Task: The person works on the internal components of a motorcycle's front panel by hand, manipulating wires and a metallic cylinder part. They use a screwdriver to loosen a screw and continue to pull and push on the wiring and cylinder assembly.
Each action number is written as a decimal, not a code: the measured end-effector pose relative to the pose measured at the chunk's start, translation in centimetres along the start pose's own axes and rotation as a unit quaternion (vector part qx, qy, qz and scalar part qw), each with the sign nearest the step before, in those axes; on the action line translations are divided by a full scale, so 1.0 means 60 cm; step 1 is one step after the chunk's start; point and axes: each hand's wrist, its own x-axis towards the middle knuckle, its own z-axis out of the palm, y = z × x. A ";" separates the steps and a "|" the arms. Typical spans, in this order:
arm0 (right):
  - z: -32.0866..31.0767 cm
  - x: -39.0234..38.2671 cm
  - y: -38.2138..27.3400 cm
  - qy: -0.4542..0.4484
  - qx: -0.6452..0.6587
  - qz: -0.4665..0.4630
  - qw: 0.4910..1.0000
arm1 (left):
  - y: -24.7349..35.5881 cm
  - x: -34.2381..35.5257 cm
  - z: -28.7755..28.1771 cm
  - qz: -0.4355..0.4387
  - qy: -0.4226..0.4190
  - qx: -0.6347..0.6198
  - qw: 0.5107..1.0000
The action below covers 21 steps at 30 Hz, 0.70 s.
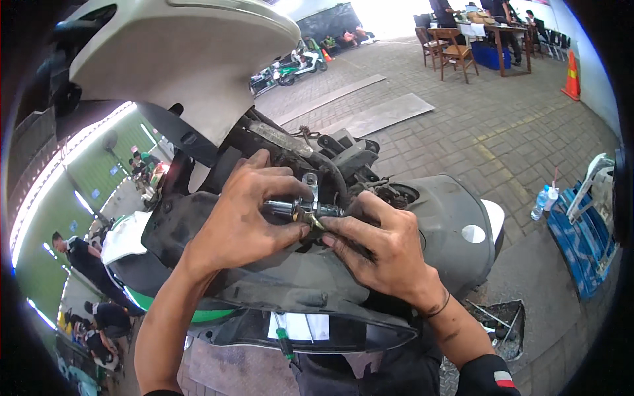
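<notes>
Left hand [241, 214], right hand [386, 247]: both pinch brass-coloured fitting [316, 223]; dark hose [338, 178] beyond it, green-handled screwdriver [283, 342] below, pale cover [188, 56] upper left.

Worn on the person's head, a wide fisheye camera looks down and forward from above a grey scooter body [456, 214], near enough that the left hand [247, 210] and right hand [382, 243] fill the middle of the frame. The body's near edge crosses below the hands; beyond its far edge the view runs over the paved floor [456, 148] to a wooden table [516, 28], far off at upper right, as straight lines bow toward a dark, round rim.
</notes>
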 end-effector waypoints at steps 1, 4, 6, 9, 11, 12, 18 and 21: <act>0.000 0.001 0.003 -0.005 0.003 0.008 1.000 | 0.001 0.002 0.002 -0.010 0.002 -0.010 1.000; 0.004 0.004 0.016 0.001 0.029 0.006 1.000 | -0.001 0.004 0.000 -0.022 0.000 -0.008 1.000; 0.006 0.004 0.027 -0.002 0.054 0.002 0.999 | -0.005 0.002 -0.002 -0.023 -0.004 0.005 1.000; 0.009 0.004 0.040 -0.005 0.121 0.019 0.992 | -0.008 0.001 -0.002 -0.010 0.002 0.005 1.000; 0.004 0.003 0.039 -0.007 0.124 0.028 0.992 | -0.005 0.004 -0.001 -0.013 -0.005 -0.001 1.000; 0.002 0.004 0.042 -0.016 0.119 0.014 0.993 | -0.004 0.006 0.000 -0.017 -0.005 -0.001 1.000; -0.013 0.021 0.032 -0.113 0.050 0.005 0.992 | -0.008 0.005 0.000 -0.019 -0.005 0.009 1.000; -0.023 0.029 0.019 -0.137 0.007 0.008 0.991 | -0.006 0.009 -0.002 -0.004 -0.002 0.007 1.000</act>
